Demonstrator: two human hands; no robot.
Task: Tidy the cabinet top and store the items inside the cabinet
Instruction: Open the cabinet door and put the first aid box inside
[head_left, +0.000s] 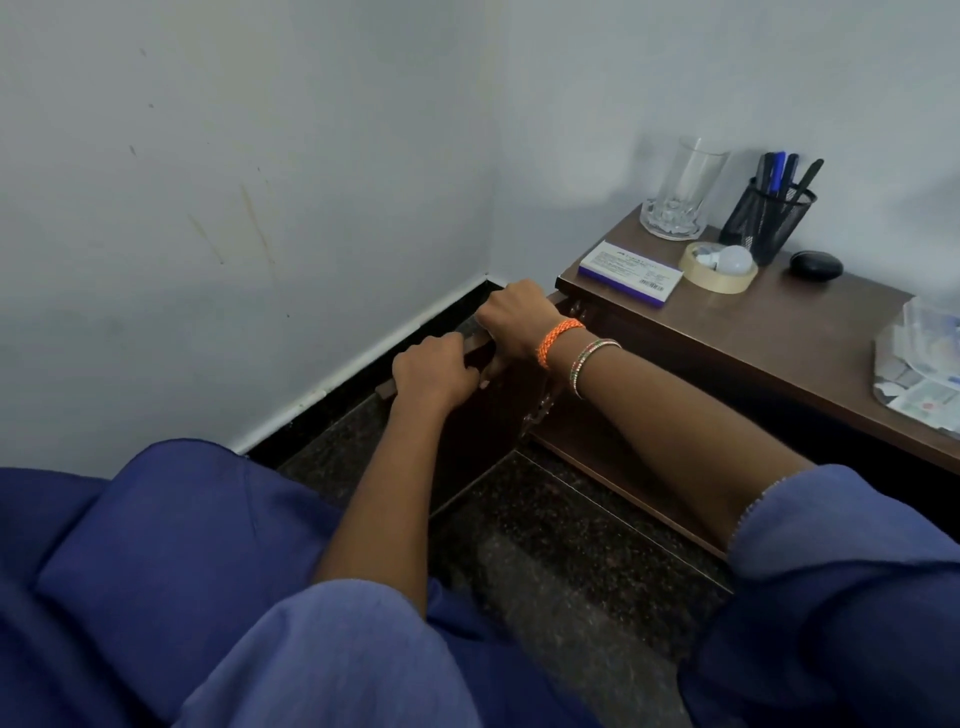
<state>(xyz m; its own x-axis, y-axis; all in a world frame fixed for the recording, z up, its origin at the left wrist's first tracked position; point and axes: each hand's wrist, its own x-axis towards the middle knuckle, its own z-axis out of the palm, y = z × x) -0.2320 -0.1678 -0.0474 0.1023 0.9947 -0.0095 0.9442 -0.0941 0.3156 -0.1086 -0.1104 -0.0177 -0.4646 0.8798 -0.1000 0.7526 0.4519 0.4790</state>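
Holding the cabinet door (483, 415) by its top edge, left grip (434, 371) and right grip (514, 317) clamped, swing it fully clear.

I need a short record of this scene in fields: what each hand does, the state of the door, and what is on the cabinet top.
left hand: grips top edge of the door
right hand: grips the same edge, nearer the cabinet
door: swung open
cabinet top: glass, pen holder, box, tape roll with bulb inside, black case, plastic bag
items stored: none seen yet
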